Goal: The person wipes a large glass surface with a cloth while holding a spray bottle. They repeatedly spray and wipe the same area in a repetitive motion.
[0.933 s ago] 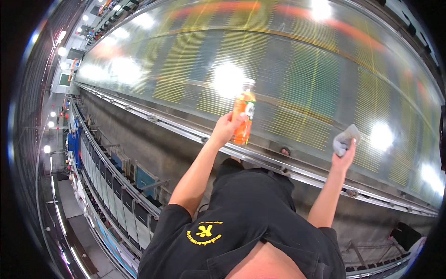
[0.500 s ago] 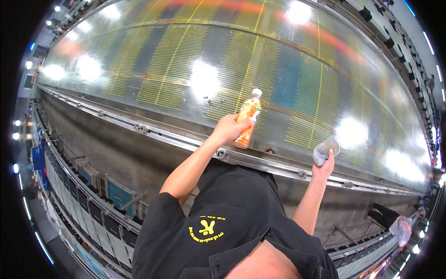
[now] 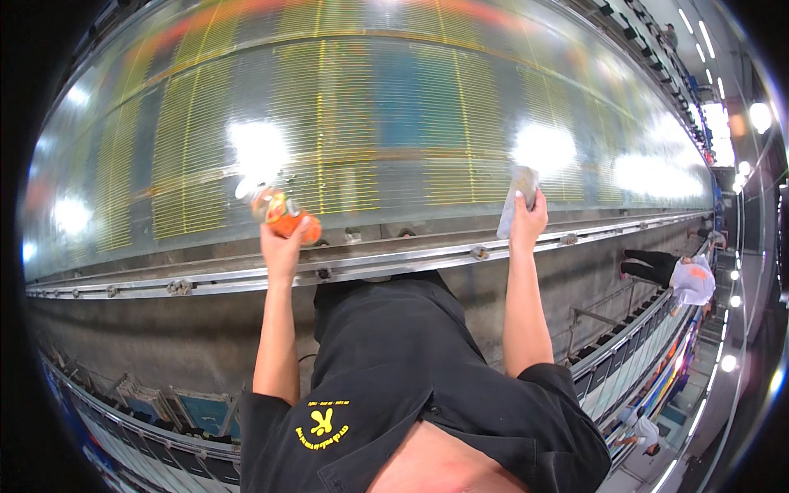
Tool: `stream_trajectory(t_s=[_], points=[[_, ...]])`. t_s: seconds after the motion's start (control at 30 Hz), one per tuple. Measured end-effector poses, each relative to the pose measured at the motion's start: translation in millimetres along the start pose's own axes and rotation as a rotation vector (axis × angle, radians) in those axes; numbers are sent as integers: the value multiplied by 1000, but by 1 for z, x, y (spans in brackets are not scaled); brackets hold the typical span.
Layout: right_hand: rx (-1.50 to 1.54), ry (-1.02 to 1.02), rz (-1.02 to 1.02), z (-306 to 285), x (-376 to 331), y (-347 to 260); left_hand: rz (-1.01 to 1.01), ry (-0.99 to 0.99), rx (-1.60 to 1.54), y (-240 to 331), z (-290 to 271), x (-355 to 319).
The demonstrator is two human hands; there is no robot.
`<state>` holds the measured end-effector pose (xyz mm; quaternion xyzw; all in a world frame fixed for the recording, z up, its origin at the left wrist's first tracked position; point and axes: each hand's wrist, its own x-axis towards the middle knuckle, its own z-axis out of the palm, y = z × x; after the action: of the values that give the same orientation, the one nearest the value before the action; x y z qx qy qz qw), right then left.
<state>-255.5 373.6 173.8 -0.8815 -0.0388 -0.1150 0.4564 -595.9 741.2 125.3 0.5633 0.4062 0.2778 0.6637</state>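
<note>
**Orange bottle [image 3: 284, 217] in one hand, gray cloth [image 3: 511, 205] in the other**

The left hand [image 3: 282, 248] is wrapped around the bottle's lower part, over the near side of the long, shiny table [image 3: 419, 185]. The right hand [image 3: 530, 222] pinches the cloth. A snug, gentle grip should stop the smooth bottle slipping. Its long body slants: the cap points up-left and away, the bottom down-right.

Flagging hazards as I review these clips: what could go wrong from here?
The orange bottle, tilted in the left hand over the glossy table, might slip and drop. The grey cloth-like piece, pinched in the right hand, could perhaps slide free too.
</note>
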Motion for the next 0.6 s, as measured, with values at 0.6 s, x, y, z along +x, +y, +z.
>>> stream_trajectory(t_s=[0.6], points=[[-119, -947, -1063, 100, 72, 123, -2, 767, 636, -78, 58, -48]])
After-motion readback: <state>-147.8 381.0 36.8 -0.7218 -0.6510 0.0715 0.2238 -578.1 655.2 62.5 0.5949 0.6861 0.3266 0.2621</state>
